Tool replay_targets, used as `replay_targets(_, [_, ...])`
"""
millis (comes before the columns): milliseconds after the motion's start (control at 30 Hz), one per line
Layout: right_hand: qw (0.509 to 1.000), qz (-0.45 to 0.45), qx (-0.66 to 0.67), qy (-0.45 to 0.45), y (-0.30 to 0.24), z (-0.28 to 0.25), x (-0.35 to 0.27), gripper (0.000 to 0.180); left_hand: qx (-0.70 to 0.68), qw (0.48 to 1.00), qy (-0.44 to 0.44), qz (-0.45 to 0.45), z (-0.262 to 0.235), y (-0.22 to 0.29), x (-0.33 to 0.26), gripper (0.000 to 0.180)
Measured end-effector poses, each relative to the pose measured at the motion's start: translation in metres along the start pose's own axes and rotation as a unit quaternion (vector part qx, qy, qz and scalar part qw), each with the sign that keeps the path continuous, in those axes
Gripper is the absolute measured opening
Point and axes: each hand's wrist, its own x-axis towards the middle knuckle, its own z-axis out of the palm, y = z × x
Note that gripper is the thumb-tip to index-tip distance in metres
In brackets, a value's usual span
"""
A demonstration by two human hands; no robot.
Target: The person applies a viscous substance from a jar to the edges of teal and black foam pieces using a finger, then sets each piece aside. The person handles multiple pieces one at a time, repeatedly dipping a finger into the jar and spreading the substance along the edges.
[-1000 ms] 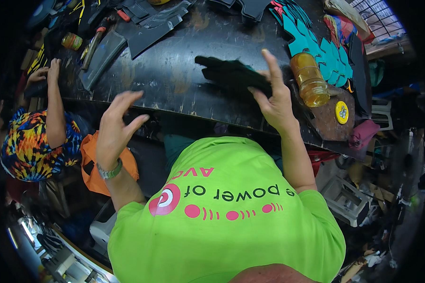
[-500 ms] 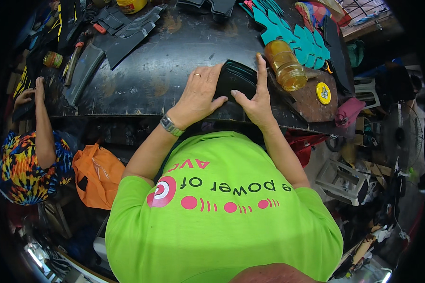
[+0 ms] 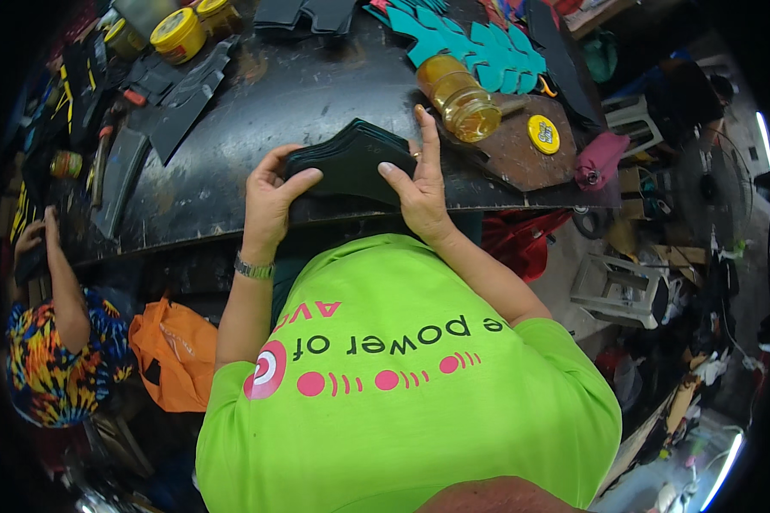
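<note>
A stack of dark, thin cut pieces [image 3: 351, 171] with a peaked top edge is held up between my two hands at the table's front edge. My left hand [image 3: 269, 201] grips its left end, thumb on the near face and fingers curled behind. At the right end, my right hand [image 3: 417, 184] presses a thumb on the near face, while its index finger points up along the side. Several layers show along the top edge. Close beyond my right hand is a clear jar of amber liquid [image 3: 458, 98].
Teal cut pieces [image 3: 488, 60] lie beyond the jar. A yellow lid [image 3: 542, 134] rests on a brown board [image 3: 522, 171]. Dark sheets [image 3: 180, 103], a hammer-like tool [image 3: 102, 162] and yellow tubs [image 3: 178, 36] occupy the table's left. A co-worker's hands [image 3: 38, 239] are at far left.
The stack has been turned and spread wider between my hands. My left hand has moved left and down to its end. The view has also shifted, with the table's things lying farther left.
</note>
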Motion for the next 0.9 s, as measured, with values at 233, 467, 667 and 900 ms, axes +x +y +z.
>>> replay_targets(233, [0.994, 0.02, -0.111, -0.004, -0.023, 0.013, 0.01, 0.087, -0.199, 0.979, 0.003, -0.043, 0.037, -0.02, 0.009, 0.027])
replay_targets(467, [0.835, -0.028, -0.533, -0.135, -0.114, -0.058, 0.014, 0.038, 0.065, 0.988, -0.124, -0.062, -0.007, 0.036, 0.067, 0.045])
replay_targets(667, [0.744, 0.09, -0.659, -0.071, -0.114, -0.091, 0.013, 0.057, 0.529, 0.839, -0.111, 0.067, 0.004, 0.03, 0.071, 0.047])
replay_targets(900, [0.73, 0.12, -0.662, -0.118, -0.095, -0.1, 0.016, 0.071, 0.599, 0.79, -0.027, 0.132, 0.022, 0.025, 0.052, 0.049])
